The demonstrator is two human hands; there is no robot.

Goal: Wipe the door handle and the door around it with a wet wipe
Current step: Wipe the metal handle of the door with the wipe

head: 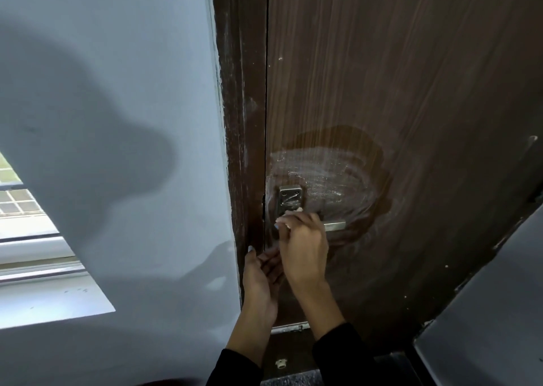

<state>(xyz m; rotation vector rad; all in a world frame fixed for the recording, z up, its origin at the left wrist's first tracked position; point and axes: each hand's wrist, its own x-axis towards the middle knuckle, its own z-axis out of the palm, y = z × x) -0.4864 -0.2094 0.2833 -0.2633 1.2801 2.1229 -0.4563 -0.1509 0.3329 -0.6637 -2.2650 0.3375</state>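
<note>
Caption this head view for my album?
Right hand rubs a wet wipe over the metal door handle.

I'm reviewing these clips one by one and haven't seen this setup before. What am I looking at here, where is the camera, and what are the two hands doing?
There is no machine here: a person wears one wide-angle camera on the head, looking forward and down, so the arms enter from the bottom. You see a brown door with a metal door handle and its lock plate. The right hand is curled on the handle near the plate, pinching a small white wet wipe that peeks out between the fingers. The left hand is open, held by the door edge just below, holding nothing. A wet patch with whitish smears shows above the handle. On the left are a pale wall and a window.
</note>
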